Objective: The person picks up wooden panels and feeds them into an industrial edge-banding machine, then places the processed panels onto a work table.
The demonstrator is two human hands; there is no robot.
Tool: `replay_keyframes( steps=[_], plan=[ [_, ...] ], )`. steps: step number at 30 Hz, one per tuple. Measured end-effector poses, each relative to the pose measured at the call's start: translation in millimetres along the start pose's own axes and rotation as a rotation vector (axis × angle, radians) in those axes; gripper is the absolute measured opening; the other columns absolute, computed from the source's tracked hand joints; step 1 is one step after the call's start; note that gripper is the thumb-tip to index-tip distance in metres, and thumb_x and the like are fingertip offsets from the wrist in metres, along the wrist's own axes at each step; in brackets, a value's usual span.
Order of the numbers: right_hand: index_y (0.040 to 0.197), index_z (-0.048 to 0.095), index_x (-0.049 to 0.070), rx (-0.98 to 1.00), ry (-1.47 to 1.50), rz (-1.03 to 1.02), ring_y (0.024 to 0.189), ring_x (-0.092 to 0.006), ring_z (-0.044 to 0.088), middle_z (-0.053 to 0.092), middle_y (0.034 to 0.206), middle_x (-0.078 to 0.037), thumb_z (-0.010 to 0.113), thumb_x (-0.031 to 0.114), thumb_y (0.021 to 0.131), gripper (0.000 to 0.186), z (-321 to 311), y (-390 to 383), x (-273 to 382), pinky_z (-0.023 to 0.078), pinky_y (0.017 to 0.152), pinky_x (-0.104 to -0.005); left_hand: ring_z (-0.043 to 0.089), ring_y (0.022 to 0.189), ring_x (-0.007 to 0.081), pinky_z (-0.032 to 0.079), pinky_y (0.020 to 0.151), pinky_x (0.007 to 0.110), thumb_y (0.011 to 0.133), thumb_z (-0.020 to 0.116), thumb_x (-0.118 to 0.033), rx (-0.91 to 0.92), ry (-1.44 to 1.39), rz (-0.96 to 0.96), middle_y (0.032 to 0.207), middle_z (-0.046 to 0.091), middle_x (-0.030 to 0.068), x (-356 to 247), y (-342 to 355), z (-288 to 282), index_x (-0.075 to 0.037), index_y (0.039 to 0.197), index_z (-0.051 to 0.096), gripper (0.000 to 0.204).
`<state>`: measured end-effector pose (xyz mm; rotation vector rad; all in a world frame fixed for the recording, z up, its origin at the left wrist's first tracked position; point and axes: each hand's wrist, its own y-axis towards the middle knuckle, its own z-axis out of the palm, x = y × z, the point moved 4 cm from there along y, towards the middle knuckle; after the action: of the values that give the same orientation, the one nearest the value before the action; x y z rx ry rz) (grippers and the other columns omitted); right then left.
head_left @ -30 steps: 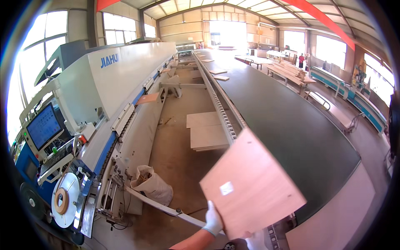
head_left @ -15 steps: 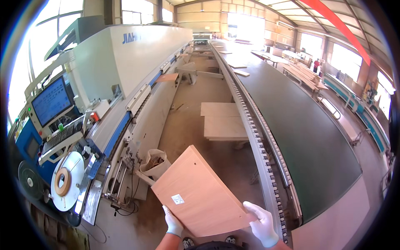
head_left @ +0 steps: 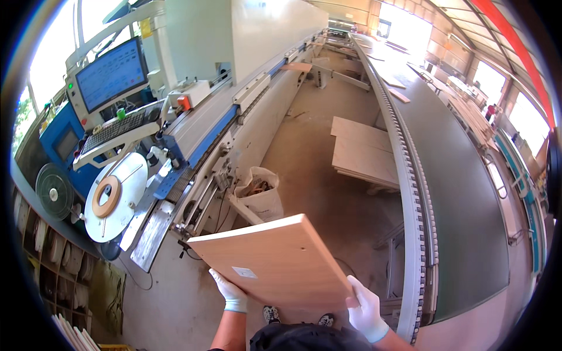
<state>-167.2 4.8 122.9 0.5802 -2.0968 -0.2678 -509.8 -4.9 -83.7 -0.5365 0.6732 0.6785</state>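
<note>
Wood-grain panel (head_left: 272,260) has swung, far edge (head_left: 252,229) facing twelve o'clock, seemingly being reoriented. Left hand (head_left: 229,291) and right hand (head_left: 365,309) clamp its sides

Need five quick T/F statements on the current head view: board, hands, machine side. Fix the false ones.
1. The left hand and the right hand both hold the wooden board. True.
2. The right hand is bare. False: it wears a white glove.
3. The white label on the wooden board is nearer the left hand than the right hand. True.
4. The keyboard sits below the screen. True.
5. The screen is dark. False: it is lit and mostly blue.
</note>
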Motion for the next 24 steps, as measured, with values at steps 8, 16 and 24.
replay_keyframes(
  steps=[8, 16, 24],
  plan=[
    [0.114, 0.062, 0.001, 0.088, 0.195, 0.34, 0.083, -0.0155, 0.062, 0.067, 0.087, -0.008, 0.056, 0.031, 0.097, 0.035, 78.5, -1.7, -72.4, 0.05, 0.077, -0.0317, 0.047, 0.125, 0.0235, 0.037, 0.105, 0.036, 0.103, 0.029, -0.052, 0.007, 0.105, 0.064, 0.138, 0.049, 0.0121, -76.9, 15.0, -29.6, 0.0, 0.139, 0.044, 0.065],
    [0.115, 0.062, -0.002, 0.476, 0.429, 0.738, 0.083, -0.0106, 0.054, 0.063, 0.094, -0.002, 0.051, 0.024, 0.097, 0.033, 201.3, 8.4, -111.3, 0.045, 0.075, -0.0281, 0.049, 0.123, 0.0248, 0.035, 0.109, 0.04, 0.102, 0.04, -0.034, -0.088, 0.288, -0.406, 0.135, 0.054, 0.0105, -154.9, -37.4, -74.2, 0.001, 0.135, 0.048, 0.048],
    [0.085, 0.06, 0.001, 0.483, 0.543, 0.906, 0.072, -0.0157, 0.055, 0.06, 0.079, -0.006, 0.045, 0.023, 0.095, 0.029, 297.0, 7.9, -93.9, 0.046, 0.064, -0.0347, 0.047, 0.127, 0.0311, 0.035, 0.108, 0.043, 0.099, 0.032, -0.045, 0.026, -0.259, -0.355, 0.138, 0.05, 0.0176, -186.2, -49.5, -183.9, 0.004, 0.136, 0.044, 0.063]
  ],
)
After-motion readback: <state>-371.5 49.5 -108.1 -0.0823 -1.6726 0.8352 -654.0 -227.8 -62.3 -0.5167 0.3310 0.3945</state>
